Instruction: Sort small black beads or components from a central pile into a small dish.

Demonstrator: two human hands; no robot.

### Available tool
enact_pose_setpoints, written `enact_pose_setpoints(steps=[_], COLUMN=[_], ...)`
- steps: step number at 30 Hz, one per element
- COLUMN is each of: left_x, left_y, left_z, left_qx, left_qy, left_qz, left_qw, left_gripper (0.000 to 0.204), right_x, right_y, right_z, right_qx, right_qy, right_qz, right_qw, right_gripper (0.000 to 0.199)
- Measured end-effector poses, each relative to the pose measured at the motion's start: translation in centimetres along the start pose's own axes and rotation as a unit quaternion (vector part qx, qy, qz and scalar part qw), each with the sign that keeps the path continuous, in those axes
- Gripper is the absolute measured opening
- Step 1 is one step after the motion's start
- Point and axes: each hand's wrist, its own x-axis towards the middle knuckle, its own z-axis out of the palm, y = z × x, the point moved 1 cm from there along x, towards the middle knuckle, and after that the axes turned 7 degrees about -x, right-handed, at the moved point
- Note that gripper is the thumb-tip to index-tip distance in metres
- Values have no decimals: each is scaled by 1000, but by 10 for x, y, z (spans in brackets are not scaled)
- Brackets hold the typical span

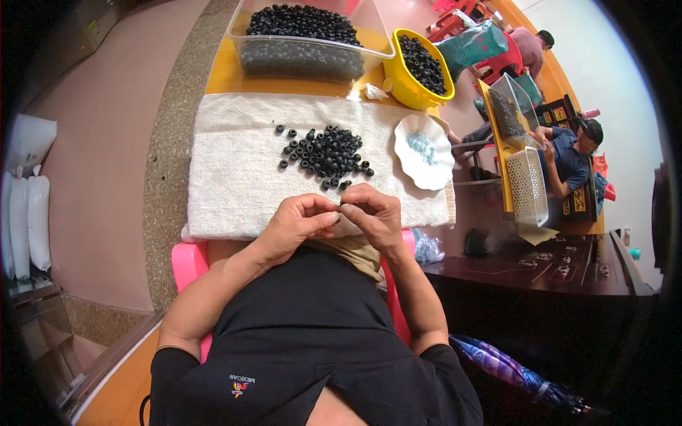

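Tabletop [221, 71] of orange wood, white towel [234, 170] spread over it. At the near edge, right hand [376, 215] pinches a small dark piece [344, 201], mostly hidden; left hand [307, 219] meets it, cannot tell if gripping. Beyond: heaped black beads [330, 153] on towel, white dish [430, 175] right, clear bin [386, 54] and yellow basket [406, 94] behind

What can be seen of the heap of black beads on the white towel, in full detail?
The heap of small, round black beads is loose, crowded in the middle, with strays around the edge. Several beads show a hole; they look like plastic or wood, slightly shiny. The heap rests on the white towel, beyond the left hand and right hand. Whether the nearest stray touches the right hand is unclear.
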Motion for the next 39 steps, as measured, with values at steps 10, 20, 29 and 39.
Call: enact_pose_setpoints(steps=[10, 20, 29, 39], left_x=[-1, -1, -2, -1], left_y=[0, -3, 0, 2], left_z=[0, -1, 2, 2], left_qx=[-3, -6, 35, 48], left_qy=[-1, -6, -8, -17], left_qz=[1, 14, 39, 52], left_qw=[1000, 1000, 999, 997], left_gripper=[16, 14, 12, 11], right_x=[-3, -2, -2, 1], right_y=[-1, 0, -5, -10], right_z=[0, -6, -10, -9], right_qx=[51, 52, 131, 140], right_qy=[-13, -36, -80, -86], right_qz=[46, 76, 172, 171], right_qw=[998, 995, 973, 971], right_gripper=[14, 17, 13, 12])
